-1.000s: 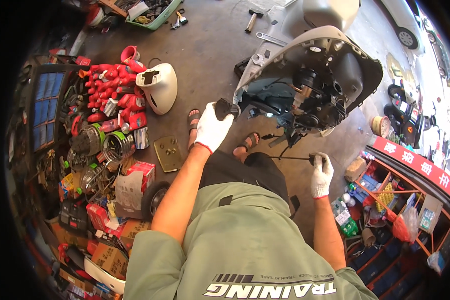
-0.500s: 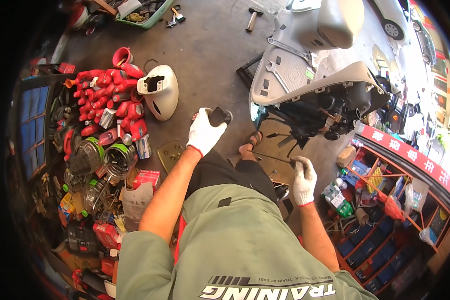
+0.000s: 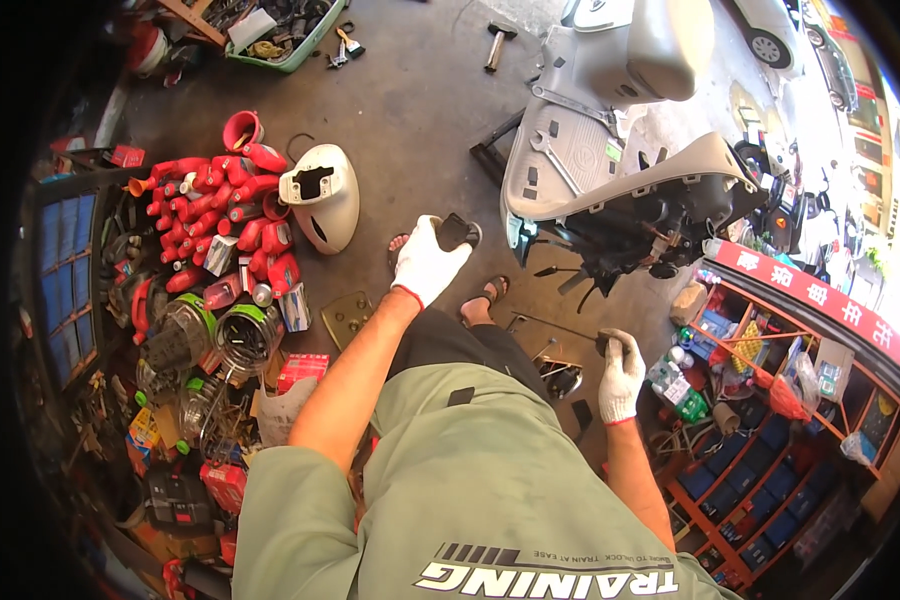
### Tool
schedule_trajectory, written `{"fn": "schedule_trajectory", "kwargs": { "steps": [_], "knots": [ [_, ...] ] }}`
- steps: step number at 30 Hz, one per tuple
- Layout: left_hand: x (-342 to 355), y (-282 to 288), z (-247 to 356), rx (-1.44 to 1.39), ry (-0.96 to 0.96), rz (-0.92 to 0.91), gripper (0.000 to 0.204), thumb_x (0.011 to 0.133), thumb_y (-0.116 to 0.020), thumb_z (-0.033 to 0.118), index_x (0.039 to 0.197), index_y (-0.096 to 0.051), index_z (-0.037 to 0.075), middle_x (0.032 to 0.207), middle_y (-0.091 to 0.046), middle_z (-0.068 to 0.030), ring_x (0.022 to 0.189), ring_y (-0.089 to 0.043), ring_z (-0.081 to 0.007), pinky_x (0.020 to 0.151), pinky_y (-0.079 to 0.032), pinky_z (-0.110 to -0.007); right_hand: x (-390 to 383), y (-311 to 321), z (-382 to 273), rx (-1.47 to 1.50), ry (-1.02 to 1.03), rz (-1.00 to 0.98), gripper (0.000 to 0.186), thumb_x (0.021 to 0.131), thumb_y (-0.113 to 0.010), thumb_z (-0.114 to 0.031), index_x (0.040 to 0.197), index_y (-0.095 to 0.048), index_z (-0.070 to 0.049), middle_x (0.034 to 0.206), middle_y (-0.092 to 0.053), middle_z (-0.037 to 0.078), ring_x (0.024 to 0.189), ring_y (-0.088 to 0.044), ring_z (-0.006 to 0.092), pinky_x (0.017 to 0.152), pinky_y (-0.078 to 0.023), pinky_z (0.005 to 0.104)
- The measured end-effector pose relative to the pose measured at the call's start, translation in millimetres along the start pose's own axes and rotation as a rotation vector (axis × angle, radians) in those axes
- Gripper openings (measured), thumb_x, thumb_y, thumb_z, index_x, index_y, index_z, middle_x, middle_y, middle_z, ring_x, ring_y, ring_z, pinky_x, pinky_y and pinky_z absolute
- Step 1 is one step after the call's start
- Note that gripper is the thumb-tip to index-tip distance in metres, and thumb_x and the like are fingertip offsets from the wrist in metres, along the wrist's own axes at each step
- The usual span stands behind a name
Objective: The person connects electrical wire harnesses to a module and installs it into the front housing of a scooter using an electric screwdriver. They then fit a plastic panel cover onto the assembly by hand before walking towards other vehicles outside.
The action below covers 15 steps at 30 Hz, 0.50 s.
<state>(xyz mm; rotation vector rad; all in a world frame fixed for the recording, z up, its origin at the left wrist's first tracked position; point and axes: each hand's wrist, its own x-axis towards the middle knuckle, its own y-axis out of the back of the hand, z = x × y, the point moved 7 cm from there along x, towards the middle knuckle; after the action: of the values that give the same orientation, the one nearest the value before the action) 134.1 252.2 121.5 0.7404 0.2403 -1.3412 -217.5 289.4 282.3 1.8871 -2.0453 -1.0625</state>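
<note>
From my end I've the gloved L hand abt 11 o'clock of ctr, fingers closed round a blk part that sits at 12, & the gloved R hand at 4, fingers curled on the dark end of a thin rod that points out twd 9–10 from it. Beige scooter body is at 1–2, w/ wrenches lying on it; cream cover at 10, just beside a pile of red bottles, & hammer up at 12 nr the top edge.
</note>
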Motion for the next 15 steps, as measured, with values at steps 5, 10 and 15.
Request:
{"fn": "schedule_trajectory", "kwargs": {
  "steps": [5, 10, 15],
  "knots": [
    [3, -1, 0, 0.037, -0.016, -0.029, 0.063, 0.081, -0.078, 0.035, 0.126, -0.053, 0.000, 0.110, -0.068, -0.0217, 0.103, -0.068, -0.0327, 0.091, -0.052, -0.040, -1, -2, 0, 0.075, -0.005, 0.028, 0.016, 0.106, -0.056, -0.011, 0.111, -0.067, 0.000, 0.103, -0.068, 0.005, 0.096, -0.062, 0.0127, 0.087, -0.050, 0.0270],
    [7, -7, 13, 0.032, -0.043, -0.040, 0.057, 0.081, -0.077, 0.035, 0.121, -0.055, 0.002, 0.113, -0.069, -0.0218, 0.108, -0.067, -0.0363, 0.094, -0.052, -0.042, -7, 4, 13, 0.138, -0.038, 0.067, 0.016, 0.105, -0.056, -0.012, 0.110, -0.067, -0.001, 0.103, -0.069, 0.005, 0.095, -0.063, 0.0125, 0.089, -0.051, 0.0275],
    [10, -25, 35, 0.056, -0.132, -0.077, 0.056, 0.082, -0.076, 0.035, 0.122, -0.055, 0.001, 0.112, -0.069, -0.0214, 0.107, -0.067, -0.0370, 0.093, -0.052, -0.042, -16, 25, 28, 0.149, -0.057, 0.140, 0.017, 0.106, -0.056, -0.012, 0.110, -0.067, 0.000, 0.103, -0.069, 0.005, 0.095, -0.063, 0.0126, 0.088, -0.051, 0.0277]
  ]
}}
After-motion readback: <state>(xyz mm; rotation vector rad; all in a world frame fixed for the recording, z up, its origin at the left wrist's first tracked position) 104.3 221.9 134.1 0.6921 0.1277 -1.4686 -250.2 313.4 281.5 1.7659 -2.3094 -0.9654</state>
